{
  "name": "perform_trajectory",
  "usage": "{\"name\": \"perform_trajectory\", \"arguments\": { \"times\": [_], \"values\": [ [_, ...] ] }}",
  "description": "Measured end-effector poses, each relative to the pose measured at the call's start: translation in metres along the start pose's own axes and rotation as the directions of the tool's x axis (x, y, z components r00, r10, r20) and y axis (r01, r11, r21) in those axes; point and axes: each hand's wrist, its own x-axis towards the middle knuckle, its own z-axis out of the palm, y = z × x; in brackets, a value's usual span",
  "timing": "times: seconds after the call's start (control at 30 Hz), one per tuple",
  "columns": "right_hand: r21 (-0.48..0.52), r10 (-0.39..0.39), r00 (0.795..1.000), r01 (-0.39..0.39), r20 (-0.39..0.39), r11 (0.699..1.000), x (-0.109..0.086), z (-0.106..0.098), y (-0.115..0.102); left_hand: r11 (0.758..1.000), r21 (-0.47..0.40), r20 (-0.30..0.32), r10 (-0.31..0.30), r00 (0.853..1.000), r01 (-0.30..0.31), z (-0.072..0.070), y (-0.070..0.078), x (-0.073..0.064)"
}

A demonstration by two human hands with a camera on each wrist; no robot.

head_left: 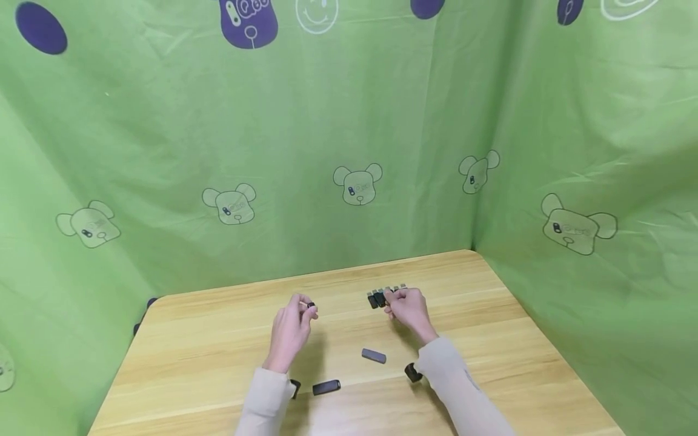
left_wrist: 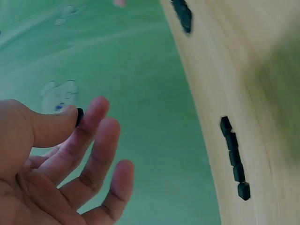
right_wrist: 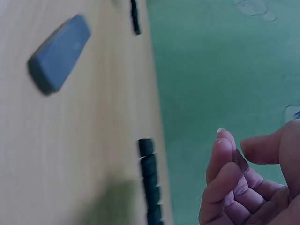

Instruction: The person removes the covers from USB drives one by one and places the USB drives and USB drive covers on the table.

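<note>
My left hand pinches a small black cap between thumb and forefinger, its other fingers loosely bent. On the table beyond it in the left wrist view lies a line of small black caps; the hand covers that spot in the head view. Several black USB flash drives lie side by side near the back edge, metal plugs pointing away. Over the right part of this row is my right hand. Its thumb and fingers pinch a thin dark USB flash drive, mostly hidden by the fingers.
A grey oblong stick lies mid-table between the forearms. Closer to me is a black oblong stick, beside the left sleeve. Green printed curtains stand behind and beside the wooden table.
</note>
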Motion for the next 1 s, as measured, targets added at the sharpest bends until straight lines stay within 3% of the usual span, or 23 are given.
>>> {"name": "perform_trajectory", "arguments": {
  "times": [0.57,0.8,1.0],
  "values": [
    [-0.01,-0.172,0.985,0.173,0.027,0.985,-0.064,-0.011,-0.044,0.993,0.069,0.006,-0.098,0.995,0.097,0.034,-0.036,0.043],
    [0.036,-0.219,0.974,0.217,0.066,0.976,-0.083,-0.009,-0.046,0.99,0.085,0.032,-0.119,0.992,0.116,0.05,-0.044,0.062],
    [0.06,-0.22,0.971,0.214,0.098,0.975,-0.096,-0.008,-0.042,0.975,0.137,0.057,-0.184,0.981,0.175,0.072,-0.054,0.068]
  ]
}}
